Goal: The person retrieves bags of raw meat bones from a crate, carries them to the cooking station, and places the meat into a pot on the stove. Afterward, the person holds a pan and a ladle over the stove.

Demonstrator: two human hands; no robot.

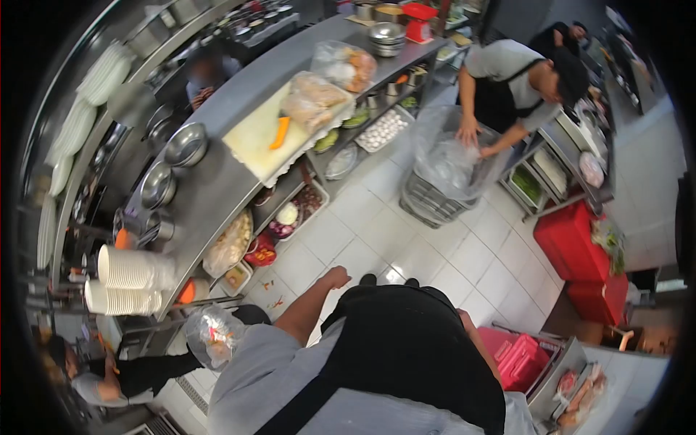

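Observation:
My left hand [336,277] hangs over the tiled floor, its fingers curled into a loose fist with nothing visible in it. It is nearest the lower shelf of the long steel counter [217,138], without touching it. Beside my black apron [413,341], only a sliver of my right hand [465,319] shows; its fingers are hidden. On the counter, a pale cutting board [254,138] bears a long orange object [280,133] and a bag of food [313,100].
Ahead, a co-worker [507,80] reaches into a plastic-lined crate [438,196]. Red coolers [573,243] stand on the right, and a pink bin [518,355] is close by my right side. Stacked containers [130,268] and steel bowls [186,144] sit left. Another person [109,377] stands behind left.

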